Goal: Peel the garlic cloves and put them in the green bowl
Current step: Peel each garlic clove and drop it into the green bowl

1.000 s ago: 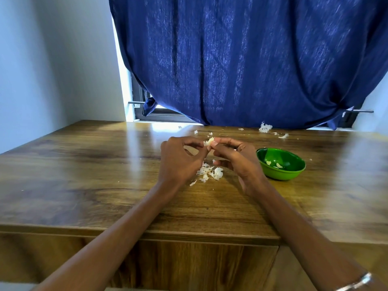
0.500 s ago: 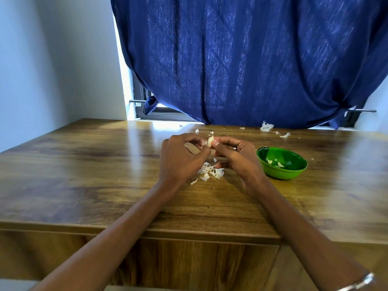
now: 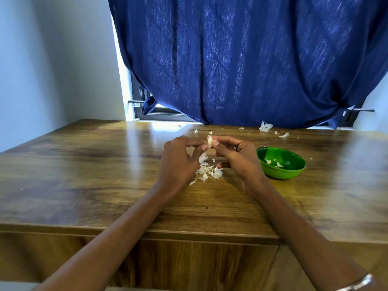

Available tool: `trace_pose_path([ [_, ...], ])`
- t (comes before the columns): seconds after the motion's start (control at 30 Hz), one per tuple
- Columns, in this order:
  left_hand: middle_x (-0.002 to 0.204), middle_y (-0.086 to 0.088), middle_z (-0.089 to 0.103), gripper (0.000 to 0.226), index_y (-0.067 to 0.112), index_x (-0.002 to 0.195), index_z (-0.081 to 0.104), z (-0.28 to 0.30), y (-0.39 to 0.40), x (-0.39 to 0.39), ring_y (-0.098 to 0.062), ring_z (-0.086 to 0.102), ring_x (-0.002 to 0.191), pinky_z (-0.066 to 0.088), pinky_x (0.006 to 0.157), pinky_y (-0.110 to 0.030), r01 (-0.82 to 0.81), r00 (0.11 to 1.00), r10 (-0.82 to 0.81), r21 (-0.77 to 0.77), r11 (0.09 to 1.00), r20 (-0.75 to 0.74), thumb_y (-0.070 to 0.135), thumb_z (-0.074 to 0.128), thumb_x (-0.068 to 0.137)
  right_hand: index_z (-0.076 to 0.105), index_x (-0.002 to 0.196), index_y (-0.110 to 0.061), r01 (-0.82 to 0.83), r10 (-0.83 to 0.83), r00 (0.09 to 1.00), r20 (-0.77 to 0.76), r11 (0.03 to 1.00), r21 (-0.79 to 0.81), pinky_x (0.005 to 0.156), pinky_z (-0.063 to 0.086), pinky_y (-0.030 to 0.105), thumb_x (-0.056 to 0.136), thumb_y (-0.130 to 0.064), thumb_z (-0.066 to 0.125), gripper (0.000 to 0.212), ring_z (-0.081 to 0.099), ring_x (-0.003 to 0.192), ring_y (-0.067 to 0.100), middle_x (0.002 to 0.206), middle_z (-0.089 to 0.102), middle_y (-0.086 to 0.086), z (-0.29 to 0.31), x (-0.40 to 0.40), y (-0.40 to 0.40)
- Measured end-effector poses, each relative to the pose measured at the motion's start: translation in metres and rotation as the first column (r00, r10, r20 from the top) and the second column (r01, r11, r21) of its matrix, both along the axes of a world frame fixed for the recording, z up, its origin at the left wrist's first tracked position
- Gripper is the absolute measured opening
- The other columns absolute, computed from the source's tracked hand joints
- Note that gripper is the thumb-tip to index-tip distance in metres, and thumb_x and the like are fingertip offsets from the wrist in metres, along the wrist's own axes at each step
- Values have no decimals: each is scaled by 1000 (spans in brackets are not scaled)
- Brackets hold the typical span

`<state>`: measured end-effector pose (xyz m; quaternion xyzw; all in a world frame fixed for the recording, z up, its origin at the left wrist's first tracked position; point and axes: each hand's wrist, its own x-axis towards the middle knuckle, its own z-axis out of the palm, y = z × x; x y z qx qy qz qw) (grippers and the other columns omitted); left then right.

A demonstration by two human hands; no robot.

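A garlic clove point(image 3: 209, 141) is pinched between the fingertips of a person's left hand point(image 3: 178, 162) and right hand point(image 3: 237, 158), both curled around it above a wooden table point(image 3: 84, 175), with a strip of papery skin point(image 3: 202, 158) hanging from the clove. Directly beneath the clove lies a pile of white peelings point(image 3: 207, 173), and just right of the clove sits the green bowl point(image 3: 281, 163), holding a few peeled cloves point(image 3: 274, 163). Beyond the bowl, more peel scraps point(image 3: 265, 126) lie at the table's far edge under a dark blue curtain point(image 3: 241, 59); a silver bracelet point(image 3: 357, 283) circles the right wrist.
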<state>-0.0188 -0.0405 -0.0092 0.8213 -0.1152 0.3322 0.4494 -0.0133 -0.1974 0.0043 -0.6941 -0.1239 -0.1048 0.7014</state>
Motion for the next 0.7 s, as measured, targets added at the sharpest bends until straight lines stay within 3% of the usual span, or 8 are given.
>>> trace_pose_path([
  [0.07,104,6,77,11,22,100,80,1,1,-1,-6,69,61,59,69,-28,-9,1000,9,-10,1000,10,24,78,89,75,110,-19,38,-35,998,48,997,-65,55,53,20,90,-16,73,21,70,77,4,98,75,-5,-2,1,-1],
  [0.13,105,6,76,12,21,102,79,3,1,-3,-3,68,54,55,56,-18,6,1000,-5,-44,999,11,18,77,91,76,107,-21,72,-60,994,92,988,-138,55,54,19,89,-17,73,19,70,78,4,98,76,-8,-3,3,0],
  [0.2,103,7,76,9,22,101,78,5,-1,-5,-5,67,48,51,48,-16,30,999,-27,-92,995,37,19,72,94,75,105,-23,106,-74,986,148,971,-216,55,53,17,89,-16,73,17,70,75,2,95,75,-12,-5,3,1],
  [0.4,94,12,77,12,21,100,80,6,-2,-7,0,69,57,52,56,-13,21,998,-17,-62,998,66,28,78,89,74,94,-37,188,-80,952,295,915,-357,71,56,18,88,-20,75,18,69,84,-3,93,75,-19,-7,4,2],
  [0.57,91,8,77,6,23,94,79,7,-1,-7,-7,68,50,57,50,-26,45,998,-40,-101,994,44,20,79,89,77,99,-30,239,-100,937,333,881,-409,68,51,9,88,-19,75,16,67,83,-6,94,74,-19,-8,6,3],
  [0.7,87,9,76,4,20,91,79,6,1,-6,-5,68,53,59,56,-33,15,999,-10,-110,994,46,23,79,88,76,99,-29,262,-113,927,357,878,-401,66,50,6,89,-18,74,15,65,81,-8,87,70,-22,-8,8,2],
])
